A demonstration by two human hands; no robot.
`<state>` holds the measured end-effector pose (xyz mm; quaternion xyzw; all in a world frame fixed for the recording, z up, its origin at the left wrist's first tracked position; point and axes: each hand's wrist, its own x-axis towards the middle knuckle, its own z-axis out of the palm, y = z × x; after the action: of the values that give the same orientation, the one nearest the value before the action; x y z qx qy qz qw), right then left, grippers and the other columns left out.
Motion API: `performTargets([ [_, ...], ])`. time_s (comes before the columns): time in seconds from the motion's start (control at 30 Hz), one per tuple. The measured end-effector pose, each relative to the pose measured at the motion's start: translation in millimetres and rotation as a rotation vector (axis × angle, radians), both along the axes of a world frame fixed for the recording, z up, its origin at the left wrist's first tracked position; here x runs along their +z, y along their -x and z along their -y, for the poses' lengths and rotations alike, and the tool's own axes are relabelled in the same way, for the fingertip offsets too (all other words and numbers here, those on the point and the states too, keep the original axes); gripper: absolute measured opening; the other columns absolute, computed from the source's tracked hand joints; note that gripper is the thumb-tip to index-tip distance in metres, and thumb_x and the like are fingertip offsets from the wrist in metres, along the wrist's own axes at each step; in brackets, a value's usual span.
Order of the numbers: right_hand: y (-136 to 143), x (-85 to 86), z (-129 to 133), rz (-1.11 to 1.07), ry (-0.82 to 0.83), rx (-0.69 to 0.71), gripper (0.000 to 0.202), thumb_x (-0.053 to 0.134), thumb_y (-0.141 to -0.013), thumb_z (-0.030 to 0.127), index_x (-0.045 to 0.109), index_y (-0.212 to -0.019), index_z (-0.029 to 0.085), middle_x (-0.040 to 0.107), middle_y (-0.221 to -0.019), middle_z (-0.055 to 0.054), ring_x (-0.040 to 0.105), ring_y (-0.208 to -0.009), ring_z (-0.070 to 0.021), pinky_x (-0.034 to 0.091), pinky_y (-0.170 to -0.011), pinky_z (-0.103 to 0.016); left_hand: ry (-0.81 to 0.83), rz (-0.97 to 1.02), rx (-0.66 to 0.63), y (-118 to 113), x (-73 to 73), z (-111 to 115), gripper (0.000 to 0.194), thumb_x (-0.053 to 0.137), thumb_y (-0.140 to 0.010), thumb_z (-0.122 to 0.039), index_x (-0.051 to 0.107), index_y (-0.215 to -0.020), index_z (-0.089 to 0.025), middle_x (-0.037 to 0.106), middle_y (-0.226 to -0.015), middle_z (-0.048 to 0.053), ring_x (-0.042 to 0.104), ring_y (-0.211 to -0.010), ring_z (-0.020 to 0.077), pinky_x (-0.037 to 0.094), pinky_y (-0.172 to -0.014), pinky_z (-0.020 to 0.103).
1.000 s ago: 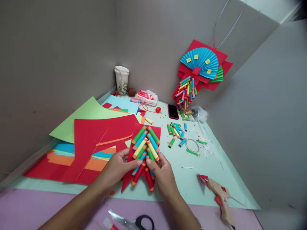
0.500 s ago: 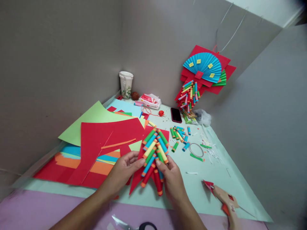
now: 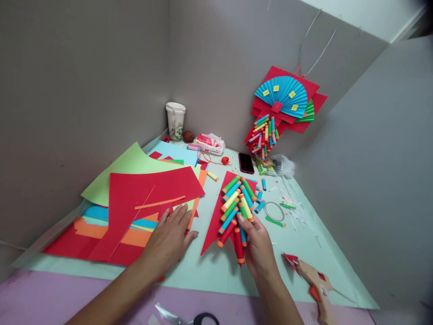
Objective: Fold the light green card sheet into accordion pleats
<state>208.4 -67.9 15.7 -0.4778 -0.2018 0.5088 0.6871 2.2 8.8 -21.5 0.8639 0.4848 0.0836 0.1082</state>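
Note:
My right hand (image 3: 259,241) grips a red card decoration (image 3: 214,228) by its right side, thumb on top. Small paper rolls (image 3: 231,200) in green, blue, yellow and red, banded with orange, are fixed to the card in slanting rows. Below them a red roll (image 3: 238,246) hangs at the bottom end. My left hand (image 3: 172,232) lies palm down with fingers outstretched, at the right edge of the stacked coloured paper, holding nothing. Under and beyond it are a large red sheet (image 3: 126,189) and a thin orange strip (image 3: 162,202).
A glue gun (image 3: 316,275) lies at the right, scissors (image 3: 182,319) at the front edge. Loose blue rolls (image 3: 260,206) and a tape ring (image 3: 274,211) sit behind my right hand. Farther back are a phone (image 3: 246,163), cups (image 3: 176,122) and a hanging fan decoration (image 3: 282,97).
My left hand has let go of the card decoration and moved left onto the papers. My right hand has carried the decoration to the right.

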Motion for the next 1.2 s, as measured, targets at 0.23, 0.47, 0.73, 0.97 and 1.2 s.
performTargets([
  [0.23,-4,5.0,0,-0.012,0.007,-0.018,0.053,0.088,-0.070,0.036,0.070,-0.119,0.024,0.075,-0.100,0.000,0.068,-0.084,-0.0144,0.056,-0.071,-0.023,-0.050,0.025,-0.065,-11,34.9,-27,0.061,0.056,-0.093,-0.044,0.051,-0.146,-0.015,0.040,-0.158,0.018,0.032,-0.150,0.0345,0.020,-0.124,0.054],
  [0.47,-6,6.6,3,-0.027,0.012,0.010,0.055,0.089,-0.069,0.036,0.070,-0.119,0.022,0.075,-0.100,-0.002,0.070,-0.085,-0.0174,0.058,-0.070,-0.025,0.056,-0.189,0.142,16,35.6,-83,0.071,0.043,-0.097,-0.055,0.041,-0.152,-0.011,0.030,-0.162,0.022,0.021,-0.153,0.0390,0.015,-0.122,0.062],
  [0.73,-2,5.3,3,-0.006,-0.009,0.051,0.061,0.088,-0.069,0.039,0.067,-0.125,0.023,0.075,-0.106,-0.003,0.070,-0.088,-0.0205,0.057,-0.070,-0.028,0.047,-0.291,0.353,18,23.3,-61,0.070,0.033,-0.099,-0.055,0.036,-0.154,-0.012,0.024,-0.163,0.028,0.027,-0.149,0.0436,0.039,-0.105,0.067],
  [0.97,-7,3.1,3,-0.001,0.008,0.024,0.056,0.089,-0.068,0.038,0.071,-0.118,0.023,0.075,-0.096,0.000,0.069,-0.082,-0.0171,0.057,-0.069,-0.026,-0.026,-0.261,0.320,26,47.4,-83,0.074,0.037,-0.095,-0.061,0.050,-0.144,-0.007,0.050,-0.146,0.029,0.048,-0.134,0.0413,0.039,-0.109,0.056],
  [1.2,-8,6.2,3,-0.011,0.024,0.017,0.049,0.089,-0.068,0.036,0.072,-0.112,0.022,0.076,-0.098,-0.001,0.070,-0.081,-0.0161,0.057,-0.069,-0.024,0.083,-0.268,0.420,42,30.4,-97,0.089,0.033,-0.089,-0.073,0.034,-0.156,-0.014,0.025,-0.164,0.026,0.020,-0.151,0.0446,0.023,-0.112,0.073],
])
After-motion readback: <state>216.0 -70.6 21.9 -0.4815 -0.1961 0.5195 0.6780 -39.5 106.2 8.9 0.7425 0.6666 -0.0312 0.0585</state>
